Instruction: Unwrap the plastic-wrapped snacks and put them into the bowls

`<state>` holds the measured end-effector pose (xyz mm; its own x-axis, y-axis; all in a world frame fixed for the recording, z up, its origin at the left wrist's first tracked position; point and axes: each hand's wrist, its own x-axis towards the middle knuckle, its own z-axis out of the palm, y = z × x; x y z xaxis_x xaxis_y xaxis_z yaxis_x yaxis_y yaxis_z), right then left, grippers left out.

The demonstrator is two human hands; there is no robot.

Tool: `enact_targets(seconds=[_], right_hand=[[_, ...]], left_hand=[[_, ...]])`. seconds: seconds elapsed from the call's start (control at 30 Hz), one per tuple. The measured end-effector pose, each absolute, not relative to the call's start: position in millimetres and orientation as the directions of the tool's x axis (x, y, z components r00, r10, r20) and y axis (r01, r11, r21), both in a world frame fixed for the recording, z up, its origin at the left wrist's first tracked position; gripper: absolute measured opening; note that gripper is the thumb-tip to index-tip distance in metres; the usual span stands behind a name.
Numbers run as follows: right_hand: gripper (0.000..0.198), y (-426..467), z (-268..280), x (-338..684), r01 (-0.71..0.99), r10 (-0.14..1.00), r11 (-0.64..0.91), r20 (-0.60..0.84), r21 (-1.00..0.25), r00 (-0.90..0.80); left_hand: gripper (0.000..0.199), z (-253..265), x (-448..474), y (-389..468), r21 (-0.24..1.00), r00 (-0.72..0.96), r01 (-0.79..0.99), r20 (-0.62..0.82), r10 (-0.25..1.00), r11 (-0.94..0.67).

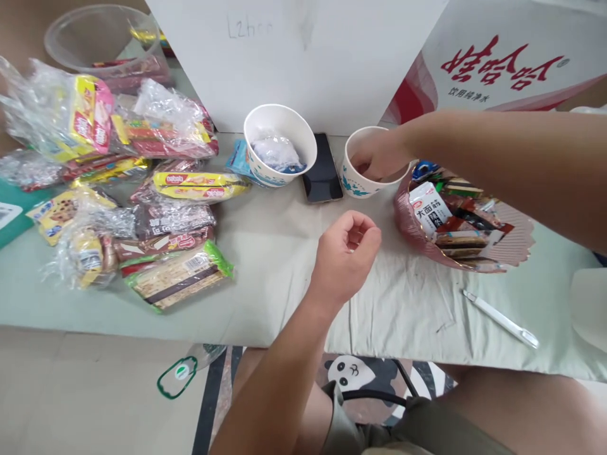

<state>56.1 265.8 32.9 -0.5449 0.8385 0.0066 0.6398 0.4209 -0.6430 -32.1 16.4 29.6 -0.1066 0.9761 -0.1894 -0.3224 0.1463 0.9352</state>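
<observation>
White paper cup [361, 183] with blue print: right hand [379, 155] dips inside, fingers curled, tips hidden; grip impossible to judge. Left hand [348, 253] hovers in front of cup, loosely curled, holding nothing, touching nothing. Phone [323, 169] just left of cup. Pink basket [512, 249] of snacks right of cup, packet print illegible. Box [512, 63] behind cup, red Chinese characters.

Bare forearms, no sleeves, seemingly olive-grey shorts [408, 430]
</observation>
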Motion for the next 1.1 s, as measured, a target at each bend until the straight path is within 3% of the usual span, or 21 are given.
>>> enact_targets(seconds=[0.07, 0.1, 0.13, 0.2, 0.27, 0.33, 0.4, 0.5, 0.6, 0.67, 0.8, 0.93, 1.03, 1.1], right_hand=[[0.013, 251.2, 58.2, 52.5, 0.794, 0.771, 0.394, -0.304, -0.464, -0.560], [0.013, 242.5, 73.4, 51.4, 0.860, 0.686, 0.429, -0.521, -0.275, -0.509], [0.018, 233.5, 89.2, 50.6, 0.874, 0.650, 0.454, -0.606, -0.174, -0.458], [0.024, 214.7, 119.0, 50.0, 0.864, 0.699, 0.501, -0.569, -0.041, -0.432], [0.027, 194.7, 140.9, 49.7, 0.844, 0.795, 0.537, -0.342, 0.011, -0.501], [0.030, 173.5, 150.8, 47.2, 0.812, 0.806, 0.583, -0.124, -0.002, -0.579], [0.029, 152.8, 149.0, 38.5, 0.770, 0.771, 0.633, -0.026, -0.082, -0.636], [0.031, 126.9, 133.6, 7.4, 0.620, 0.628, 0.771, 0.013, -0.145, -0.778], [0.043, 108.8, 115.1, -43.2, 0.424, 0.429, 0.895, 0.011, -0.140, -0.903], [0.055, 101.5, 101.9, -80.3, 0.401, 0.397, 0.909, -0.052, -0.114, -0.916], [0.055, 99.4, 76.7, -134.7, 0.478, 0.470, 0.878, -0.125, -0.035, -0.873], [0.044, 104.8, 78.6, -133.9, 0.574, 0.573, 0.818, -0.048, -0.028, -0.818], [0.042, 98.7, 96.8, -94.8, 0.681, 0.697, 0.714, 0.078, -0.162, -0.713], [0.036, 84.8, 102.8, -56.4, 0.699, 0.783, 0.610, 0.150, -0.373, -0.603]], left_hand=[[0.012, 30.0, -31.5, 14.9, 0.943, -0.104, -0.306, -0.172, 0.980, 0.133], [0.012, 29.9, -31.1, 14.3, 0.946, -0.105, -0.299, -0.162, 0.981, 0.124], [0.012, 29.6, -30.6, 13.9, 0.948, -0.108, -0.296, -0.151, 0.983, 0.113], [0.011, 28.4, -29.5, 13.3, 0.947, -0.123, -0.308, -0.129, 0.984, 0.085], [0.016, 27.1, -29.2, 12.5, 0.937, -0.160, -0.346, -0.111, 0.981, 0.050], [0.027, 26.7, -31.3, 10.7, 0.927, -0.245, -0.376, -0.093, 0.965, -0.006], [0.036, 28.1, -37.1, 8.0, 0.931, -0.363, -0.356, -0.054, 0.930, -0.085], [0.038, 32.9, -52.0, 3.5, 0.936, -0.573, -0.279, 0.017, 0.820, -0.215], [0.032, 37.7, -70.0, 0.3, 0.911, -0.776, -0.248, 0.016, 0.631, -0.328], [0.029, 39.8, -80.9, -1.5, 0.891, -0.849, -0.258, -0.025, 0.527, -0.373], [0.034, 42.0, -96.7, -6.9, 0.861, -0.871, -0.317, -0.098, 0.481, -0.398], [0.036, 41.7, -108.2, -14.3, 0.846, -0.861, -0.343, -0.109, 0.497, -0.408], [0.035, 38.5, -115.6, -18.9, 0.851, -0.862, -0.337, -0.107, 0.495, -0.402], [0.030, 36.2, -118.2, -21.1, 0.859, -0.853, -0.341, -0.112, 0.509, -0.382]])
